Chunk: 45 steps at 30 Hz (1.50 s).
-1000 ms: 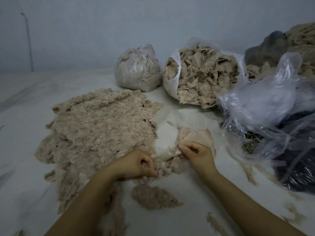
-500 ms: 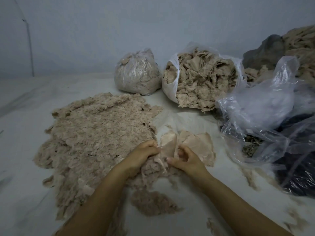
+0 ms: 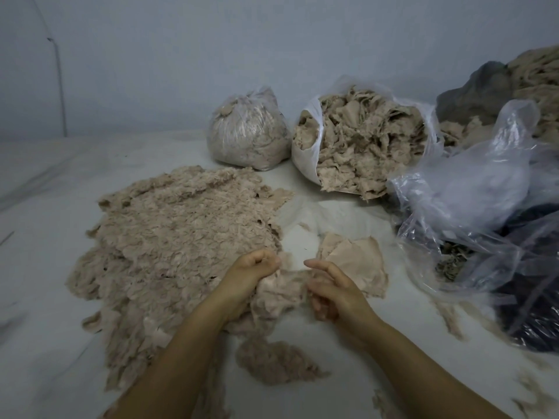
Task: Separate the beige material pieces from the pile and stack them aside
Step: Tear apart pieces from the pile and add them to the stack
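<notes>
My left hand (image 3: pixel 252 275) is curled, its grip pinching a clump of beige material (image 3: pixel 279 293) at the near right edge of the big pile (image 3: pixel 181 246). My right hand (image 3: pixel 331 290) faces it across the clump, fingers bent and thumb stretched toward the left hand; I cannot tell whether its grip actually closes on the material or only rests against it. The clump runs roughly left to right between my two hands, bunched rather than flat. The pile spreads wide on the pale worktop (image 3: pixel 45 222), its long axis going from near left to far right. Just right of my right hand lies the small stack of separated flat pieces (image 3: pixel 357 261), touching the clump's edge. Beyond it crowd loose clear plastic bags (image 3: pixel 472 189), an open bag of scraps (image 3: pixel 369 143) and a tied bag (image 3: pixel 246 137). A small tuft (image 3: pixel 275 361) lies between my forearms.
</notes>
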### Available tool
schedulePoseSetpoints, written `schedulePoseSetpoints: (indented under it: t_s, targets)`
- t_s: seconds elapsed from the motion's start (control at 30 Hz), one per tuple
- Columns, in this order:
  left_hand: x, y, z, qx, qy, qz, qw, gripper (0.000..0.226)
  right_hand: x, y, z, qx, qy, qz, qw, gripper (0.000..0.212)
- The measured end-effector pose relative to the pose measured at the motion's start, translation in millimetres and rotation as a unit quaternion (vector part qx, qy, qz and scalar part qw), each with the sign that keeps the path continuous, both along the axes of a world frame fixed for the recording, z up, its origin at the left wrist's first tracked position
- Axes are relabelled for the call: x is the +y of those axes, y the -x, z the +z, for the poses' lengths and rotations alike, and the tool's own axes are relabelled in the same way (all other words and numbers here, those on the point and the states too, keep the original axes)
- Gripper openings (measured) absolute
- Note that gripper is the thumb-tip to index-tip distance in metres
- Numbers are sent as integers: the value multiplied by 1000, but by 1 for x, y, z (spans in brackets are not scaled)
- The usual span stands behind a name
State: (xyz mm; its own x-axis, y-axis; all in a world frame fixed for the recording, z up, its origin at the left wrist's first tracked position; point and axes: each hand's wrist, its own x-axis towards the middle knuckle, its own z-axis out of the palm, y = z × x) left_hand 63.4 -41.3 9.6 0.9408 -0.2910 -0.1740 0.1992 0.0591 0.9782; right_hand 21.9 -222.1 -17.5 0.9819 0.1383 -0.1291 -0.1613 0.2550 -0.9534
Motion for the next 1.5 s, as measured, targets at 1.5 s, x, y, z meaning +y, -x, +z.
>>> schedulePoseSetpoints:
  t_s: [1.5]
  targets:
    - [0,0,28,-208,-110,-98,967,9,14,-6,21,-158,274,-34,948,19]
